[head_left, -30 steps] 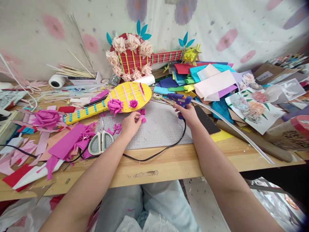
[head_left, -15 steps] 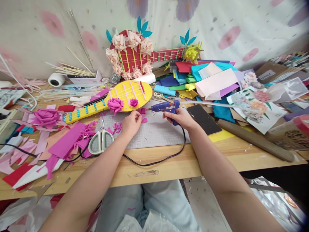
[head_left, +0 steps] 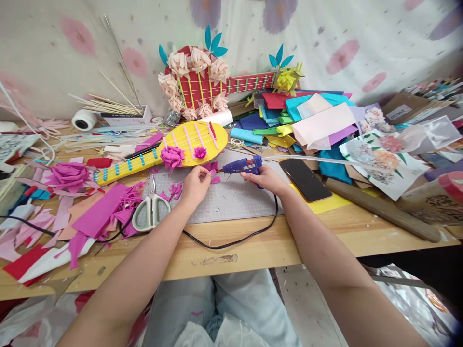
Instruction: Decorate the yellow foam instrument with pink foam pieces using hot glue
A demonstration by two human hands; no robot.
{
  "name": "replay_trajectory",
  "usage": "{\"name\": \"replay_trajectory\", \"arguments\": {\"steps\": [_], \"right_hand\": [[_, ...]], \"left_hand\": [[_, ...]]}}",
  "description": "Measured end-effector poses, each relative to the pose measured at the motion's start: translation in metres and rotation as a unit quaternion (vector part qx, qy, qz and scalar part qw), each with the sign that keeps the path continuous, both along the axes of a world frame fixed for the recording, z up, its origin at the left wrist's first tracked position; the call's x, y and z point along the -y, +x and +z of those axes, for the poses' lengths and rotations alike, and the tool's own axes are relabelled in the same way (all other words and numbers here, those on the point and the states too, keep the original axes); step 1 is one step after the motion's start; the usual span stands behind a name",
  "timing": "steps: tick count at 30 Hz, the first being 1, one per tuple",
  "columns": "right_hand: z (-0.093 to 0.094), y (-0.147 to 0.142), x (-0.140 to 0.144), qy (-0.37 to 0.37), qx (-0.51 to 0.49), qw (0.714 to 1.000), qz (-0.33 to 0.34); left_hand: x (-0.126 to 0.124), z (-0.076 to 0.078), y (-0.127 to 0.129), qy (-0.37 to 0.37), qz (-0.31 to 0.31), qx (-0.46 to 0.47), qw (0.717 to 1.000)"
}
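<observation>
On the grey mat (head_left: 235, 197), the left hand (head_left: 195, 185) pinches a pink petal (head_left: 214, 179) so the right hand (head_left: 265, 177), closed around the glue gun (head_left: 243, 166), can aim its nozzle at it.

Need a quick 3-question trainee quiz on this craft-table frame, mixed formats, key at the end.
1. True or false: the right hand holds the blue glue gun with its nozzle pointing toward the left hand.
2. What does the left hand pinch? A) scissors B) a small pink paper piece C) the phone
3. Fill in: the scissors lie on the table to the ____ of the left hand.

Key: 1 true; 2 B; 3 left. The phone lies untouched, right of the glue gun.
</observation>
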State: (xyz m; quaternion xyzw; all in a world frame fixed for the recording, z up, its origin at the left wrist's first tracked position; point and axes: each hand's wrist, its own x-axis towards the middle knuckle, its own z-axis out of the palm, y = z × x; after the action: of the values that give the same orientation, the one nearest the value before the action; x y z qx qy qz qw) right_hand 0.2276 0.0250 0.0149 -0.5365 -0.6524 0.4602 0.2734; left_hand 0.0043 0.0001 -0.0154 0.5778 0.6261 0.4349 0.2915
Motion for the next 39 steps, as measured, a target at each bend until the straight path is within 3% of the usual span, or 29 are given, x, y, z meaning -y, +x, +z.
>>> {"name": "replay_trajectory", "arguments": {"steps": [3,8,39], "right_hand": [[0.0006,-0.0016,0.0005,0.006,0.011,1.000,-0.012],[0.0004,-0.0024,0.0006,0.023,0.032,0.999,-0.017],[0.0001,-0.0045,0.0003,0.062,0.069,0.995,-0.025]], "left_hand": [[-0.0024,-0.0040,-0.0018,-0.005,-0.011,0.067,0.998],[-0.0031,-0.0032,-0.0022,-0.015,-0.014,0.093,0.995],[-0.0046,-0.0039,-0.0025,-0.025,-0.019,0.100,0.995]]}}
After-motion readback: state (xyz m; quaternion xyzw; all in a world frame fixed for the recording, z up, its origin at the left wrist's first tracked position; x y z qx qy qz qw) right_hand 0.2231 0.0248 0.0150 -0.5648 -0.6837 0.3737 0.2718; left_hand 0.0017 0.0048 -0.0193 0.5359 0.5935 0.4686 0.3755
